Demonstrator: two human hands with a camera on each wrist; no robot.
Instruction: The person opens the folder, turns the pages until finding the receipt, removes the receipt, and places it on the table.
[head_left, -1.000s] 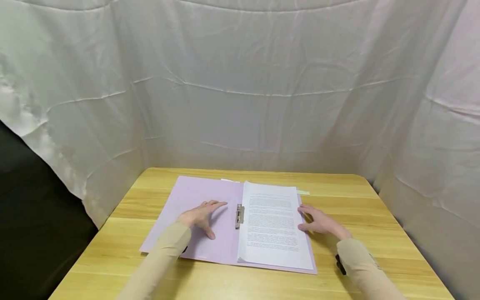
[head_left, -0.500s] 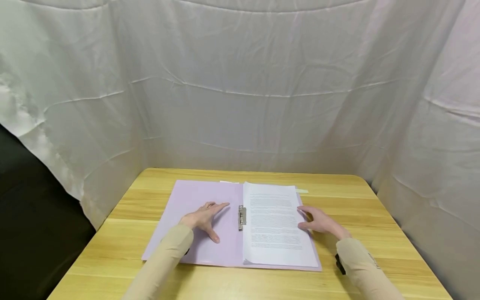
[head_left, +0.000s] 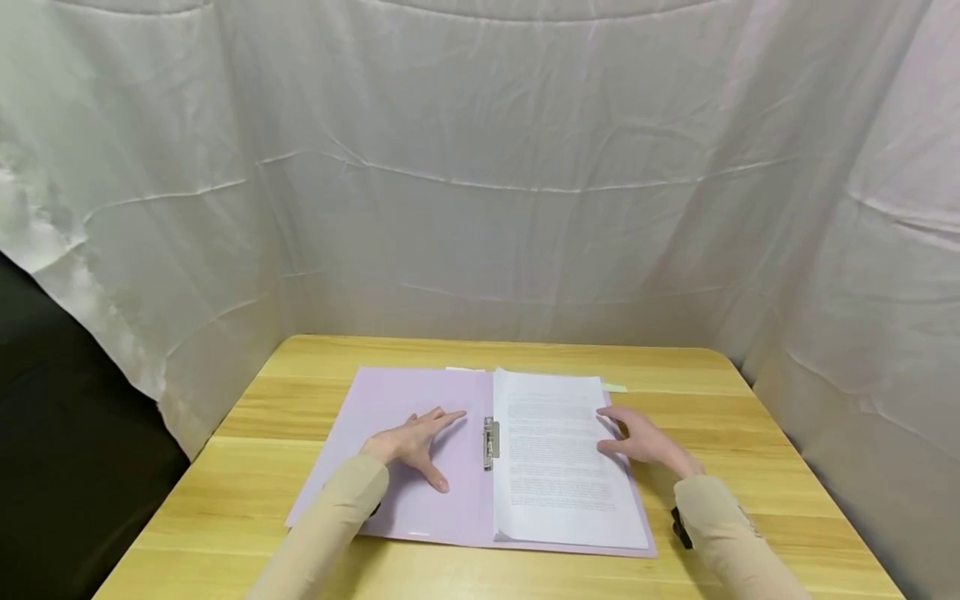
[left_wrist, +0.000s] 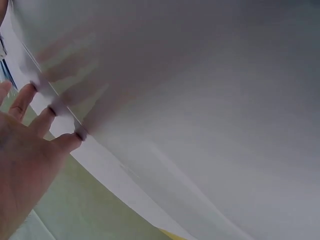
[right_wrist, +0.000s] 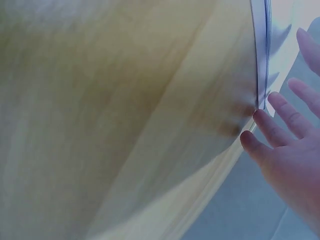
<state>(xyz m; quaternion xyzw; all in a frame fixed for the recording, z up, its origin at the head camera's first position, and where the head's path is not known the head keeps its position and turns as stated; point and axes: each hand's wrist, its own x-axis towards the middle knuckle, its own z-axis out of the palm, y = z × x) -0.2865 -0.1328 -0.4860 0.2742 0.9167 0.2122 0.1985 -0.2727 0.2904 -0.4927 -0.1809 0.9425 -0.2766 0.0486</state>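
Note:
A lilac folder (head_left: 420, 392) lies spread flat on the table, with a metal clip (head_left: 491, 443) along its fold. On its right half rests a stack of printed paper sheets (head_left: 562, 467). My left hand (head_left: 411, 440) touches the left cover, thumb and fingers spread apart; in the left wrist view several fingertips (left_wrist: 52, 111) meet the cover's surface. At the right edge of the sheets is my right hand (head_left: 643, 439), its thumb and index finger apart at the border. The right wrist view shows extended fingers (right_wrist: 290, 117) beside the folder's edge.
The wooden table (head_left: 750, 517) carries the folder. Small pale tabs, one of them a light green tab (head_left: 615, 387), stick out past the folder's far edge. Grey curtain (head_left: 480, 233) surrounds the back and sides, and black cloth (head_left: 67, 467) hangs at the left.
The folder with its sheets has slid a little to the right and nearer the person. My left hand has moved slightly right with it, while the right hand stays in nearly the same place.

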